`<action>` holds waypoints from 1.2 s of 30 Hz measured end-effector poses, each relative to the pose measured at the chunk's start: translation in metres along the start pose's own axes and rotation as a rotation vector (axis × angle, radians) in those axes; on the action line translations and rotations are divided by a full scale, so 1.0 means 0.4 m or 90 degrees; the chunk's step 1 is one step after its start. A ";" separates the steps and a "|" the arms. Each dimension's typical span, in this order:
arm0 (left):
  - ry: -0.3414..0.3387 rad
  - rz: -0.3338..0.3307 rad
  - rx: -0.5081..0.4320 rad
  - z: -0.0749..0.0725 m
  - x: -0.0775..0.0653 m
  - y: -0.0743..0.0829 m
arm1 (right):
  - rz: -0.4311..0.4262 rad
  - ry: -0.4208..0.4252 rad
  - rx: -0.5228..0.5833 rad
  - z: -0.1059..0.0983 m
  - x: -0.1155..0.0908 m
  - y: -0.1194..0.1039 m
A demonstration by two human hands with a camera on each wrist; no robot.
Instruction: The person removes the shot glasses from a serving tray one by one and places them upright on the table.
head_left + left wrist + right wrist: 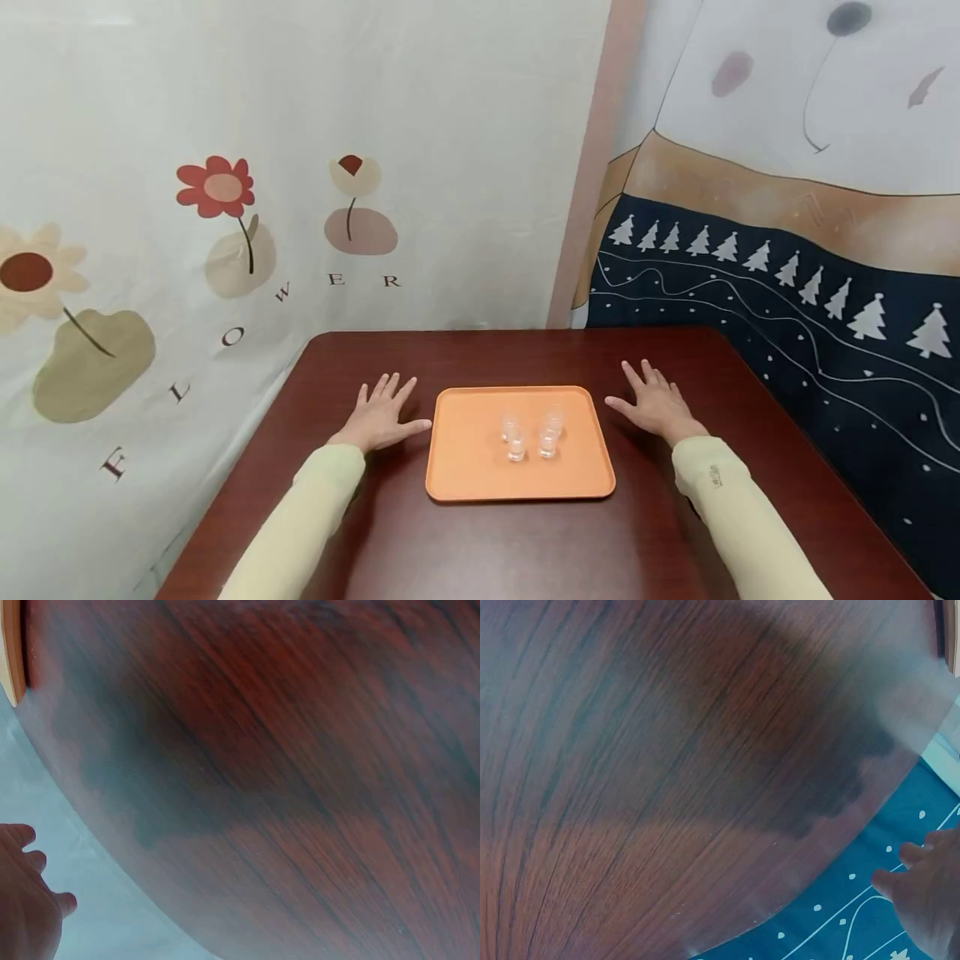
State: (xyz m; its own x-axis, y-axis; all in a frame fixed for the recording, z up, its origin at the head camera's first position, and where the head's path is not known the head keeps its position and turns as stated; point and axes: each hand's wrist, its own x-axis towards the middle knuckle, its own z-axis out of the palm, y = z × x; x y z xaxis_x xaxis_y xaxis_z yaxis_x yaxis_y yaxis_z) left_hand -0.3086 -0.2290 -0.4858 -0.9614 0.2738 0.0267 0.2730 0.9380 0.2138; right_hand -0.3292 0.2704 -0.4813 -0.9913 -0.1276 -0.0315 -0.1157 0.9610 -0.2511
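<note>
An orange rectangular tray lies on the dark red-brown wooden table. Several small clear shot glasses stand on it in two short rows, right of its middle. To the tray's left is my left hand, fingers spread, thumb pointing at the tray's edge and holding nothing. My right hand is on the other side, also spread and bare, a little apart from the tray. Each wrist view catches part of a hand, the left hand and the right hand, with its shadow on the wood.
Behind and left of the table hangs a pale cloth printed with flowers and letters. A dark blue cloth with white trees hangs at the right. The table's rounded far corners lie beyond the hands.
</note>
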 end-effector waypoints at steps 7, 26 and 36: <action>-0.035 0.017 -0.016 -0.005 -0.018 -0.005 | -0.013 0.009 0.053 0.006 0.003 -0.022; -0.074 0.083 -0.054 0.022 -0.020 0.021 | -0.032 0.011 0.134 0.001 -0.006 -0.039; -0.083 0.085 -0.087 0.029 -0.048 0.016 | -0.083 0.013 0.213 0.023 -0.020 -0.088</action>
State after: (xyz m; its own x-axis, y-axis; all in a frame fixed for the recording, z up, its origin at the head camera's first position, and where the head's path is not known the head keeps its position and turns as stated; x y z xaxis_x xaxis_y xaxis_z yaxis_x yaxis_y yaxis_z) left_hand -0.2879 -0.2260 -0.4962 -0.9021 0.4271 -0.0611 0.3819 0.8563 0.3478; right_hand -0.3167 0.2353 -0.4811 -0.9708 -0.2363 0.0407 -0.2186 0.8026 -0.5550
